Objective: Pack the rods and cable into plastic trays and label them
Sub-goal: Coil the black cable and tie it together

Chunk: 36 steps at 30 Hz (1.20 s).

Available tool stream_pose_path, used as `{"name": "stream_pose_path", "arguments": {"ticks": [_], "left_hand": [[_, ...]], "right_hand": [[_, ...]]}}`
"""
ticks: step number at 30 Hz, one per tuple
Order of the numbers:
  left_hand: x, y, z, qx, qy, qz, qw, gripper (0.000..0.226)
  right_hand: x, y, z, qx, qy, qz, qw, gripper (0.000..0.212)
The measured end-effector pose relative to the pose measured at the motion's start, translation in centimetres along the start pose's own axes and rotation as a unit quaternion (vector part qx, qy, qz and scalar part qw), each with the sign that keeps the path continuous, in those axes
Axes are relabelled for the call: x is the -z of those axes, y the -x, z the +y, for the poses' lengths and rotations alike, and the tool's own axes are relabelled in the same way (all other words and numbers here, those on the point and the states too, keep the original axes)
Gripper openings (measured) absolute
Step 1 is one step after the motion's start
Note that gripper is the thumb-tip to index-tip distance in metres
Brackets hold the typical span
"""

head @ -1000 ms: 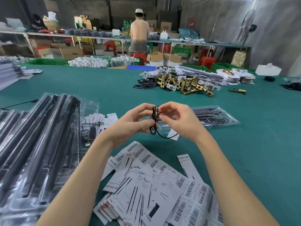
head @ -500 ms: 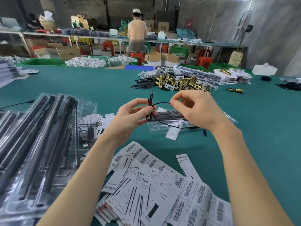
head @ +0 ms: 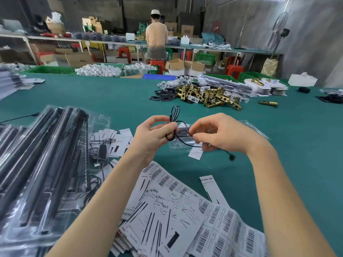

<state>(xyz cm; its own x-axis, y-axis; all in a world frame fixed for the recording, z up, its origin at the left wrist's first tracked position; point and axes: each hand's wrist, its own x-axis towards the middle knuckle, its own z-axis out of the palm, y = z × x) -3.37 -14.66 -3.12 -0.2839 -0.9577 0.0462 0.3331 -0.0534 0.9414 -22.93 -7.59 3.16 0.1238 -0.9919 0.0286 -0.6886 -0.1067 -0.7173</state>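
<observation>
In the head view, the left hand (head: pixel 154 135) pinches a coiled bundle of thin black cable (head: pixel 173 125) between thumb and curled fingers, its loops sticking up above the knuckles. The right hand (head: pixel 220 134) pinches the same cable's loose run between thumb and fingertips; the strand's free end with a small plug (head: pixel 232 157) hangs below the right wrist. Both hands are raised above the green table (head: pixel 297 145), over a clear plastic tray (head: pixel 258 129) lying there. To the left lie stacked trays holding black rods (head: pixel 46 154). Barcode labels (head: pixel 185 210) are spread near the forearms. Brass parts (head: pixel 207 96) are piled farther back.
</observation>
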Motion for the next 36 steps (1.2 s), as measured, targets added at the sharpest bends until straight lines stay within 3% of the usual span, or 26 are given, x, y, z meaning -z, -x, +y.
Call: {"name": "stream_pose_path", "arguments": {"ticks": [5,12,18,21,26,31,36], "left_hand": [[0.4,0.3,0.6,0.036,0.029,-0.056,0.997,0.047],[-0.3,0.4,0.7,0.034,-0.016,-0.045,0.998,0.036],[-0.6,0.6,0.8,-0.019,-0.123,-0.069,0.99,0.023],[-0.8,0.8,0.8,-0.052,-0.186,-0.096,0.976,0.016],[-0.7,0.9,1.0,-0.022,-0.177,-0.135,0.975,0.021],[-1.0,1.0,0.8,-0.017,-0.169,-0.133,0.976,0.016],[-0.8,0.7,1.0,0.035,-0.051,-0.069,0.996,0.053]], "right_hand": [[-1.4,-0.8,-0.2,-0.015,-0.192,0.07,0.979,0.005],[-3.1,-1.8,-0.8,-0.043,-0.345,0.138,0.927,0.008],[-2.9,-1.8,-1.2,-0.025,-0.462,0.118,0.879,0.011],[-3.3,-1.9,-1.3,-0.012,-0.464,0.122,0.877,0.013],[-3.5,-2.2,-0.8,0.002,-0.292,0.219,0.931,0.012],[-3.6,-2.5,-0.6,0.004,-0.322,0.208,0.924,0.012],[-3.3,-2.5,-0.8,-0.014,-0.279,0.214,0.936,0.026]]}}
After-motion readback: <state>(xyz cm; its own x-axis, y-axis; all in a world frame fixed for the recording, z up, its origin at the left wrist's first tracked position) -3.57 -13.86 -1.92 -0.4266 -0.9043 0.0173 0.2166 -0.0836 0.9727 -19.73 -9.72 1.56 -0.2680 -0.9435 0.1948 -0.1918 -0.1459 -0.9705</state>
